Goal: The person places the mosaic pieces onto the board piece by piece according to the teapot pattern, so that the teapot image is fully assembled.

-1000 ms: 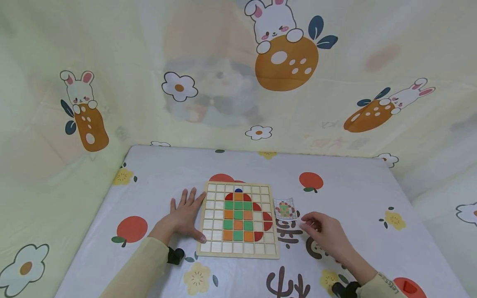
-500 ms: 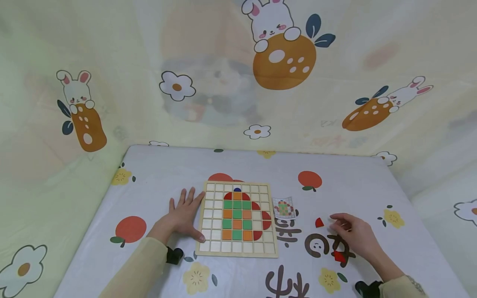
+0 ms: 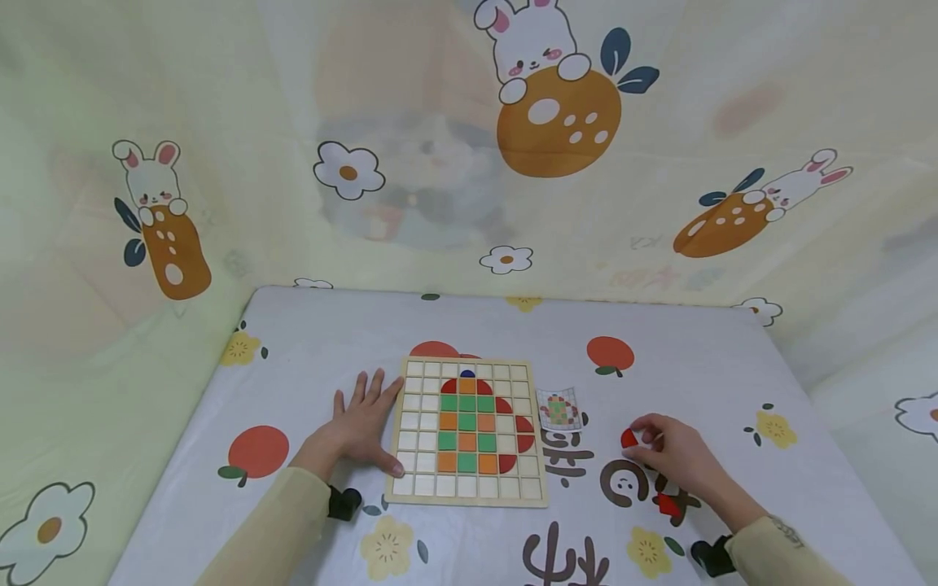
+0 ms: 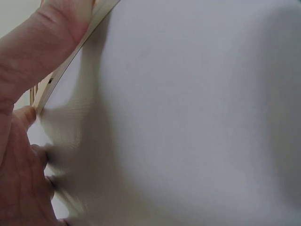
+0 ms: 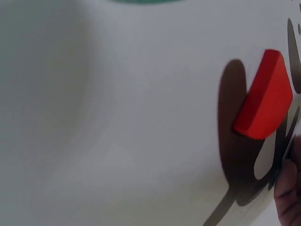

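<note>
A square wooden grid board (image 3: 539, 488) lies on the table with green, orange and dark red tiles and one blue piece set in a pattern. Along its left edge rests my left hand (image 3: 361, 431), fingers spread; in the left wrist view, the thumb (image 4: 51, 37) lies against the board's side. My right hand (image 3: 677, 456) pinches a small red quarter-round block (image 3: 628, 439) between thumb and fingers, to the right of the board. Another red block (image 3: 668, 505) lies below that hand and shows larger, as a red wedge (image 5: 267, 96), in the right wrist view.
A small pattern card (image 3: 559, 409) with a matching coloured picture lies just right of the board. The white tablecloth (image 3: 293, 382) is printed with fruit, flowers and brown lettering. Patterned curtains (image 3: 410, 268) hang around the table's back and sides.
My right hand moved right, away from the card, uncovering two red blocks, then came back slightly left and took hold of the upper one. The left hand and board stayed put.
</note>
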A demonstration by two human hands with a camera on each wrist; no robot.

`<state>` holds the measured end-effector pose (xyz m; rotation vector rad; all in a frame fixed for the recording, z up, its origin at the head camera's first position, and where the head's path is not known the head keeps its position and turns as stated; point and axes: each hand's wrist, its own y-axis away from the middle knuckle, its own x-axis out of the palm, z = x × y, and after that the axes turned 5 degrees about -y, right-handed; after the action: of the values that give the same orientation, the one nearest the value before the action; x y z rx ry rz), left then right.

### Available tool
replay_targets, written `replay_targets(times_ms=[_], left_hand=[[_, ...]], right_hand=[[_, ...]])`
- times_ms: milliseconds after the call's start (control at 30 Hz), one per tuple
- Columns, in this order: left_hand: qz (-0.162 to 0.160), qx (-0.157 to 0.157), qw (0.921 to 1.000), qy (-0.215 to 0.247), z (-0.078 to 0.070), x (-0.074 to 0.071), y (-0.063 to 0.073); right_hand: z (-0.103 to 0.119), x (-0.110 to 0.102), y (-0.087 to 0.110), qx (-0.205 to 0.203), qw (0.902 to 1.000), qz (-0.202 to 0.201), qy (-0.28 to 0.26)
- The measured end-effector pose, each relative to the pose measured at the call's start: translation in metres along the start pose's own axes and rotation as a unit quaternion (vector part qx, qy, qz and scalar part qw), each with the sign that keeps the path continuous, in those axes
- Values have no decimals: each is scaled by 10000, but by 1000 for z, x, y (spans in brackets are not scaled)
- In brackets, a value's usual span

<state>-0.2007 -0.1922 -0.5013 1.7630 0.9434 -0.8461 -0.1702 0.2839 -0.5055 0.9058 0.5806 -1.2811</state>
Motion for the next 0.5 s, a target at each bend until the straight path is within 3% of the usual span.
replay_targets(times_ms=[500], left_hand=[[68, -6, 10000, 22, 0, -2, 0]], right_hand=[[3, 0, -3, -374, 9990, 164, 193]])
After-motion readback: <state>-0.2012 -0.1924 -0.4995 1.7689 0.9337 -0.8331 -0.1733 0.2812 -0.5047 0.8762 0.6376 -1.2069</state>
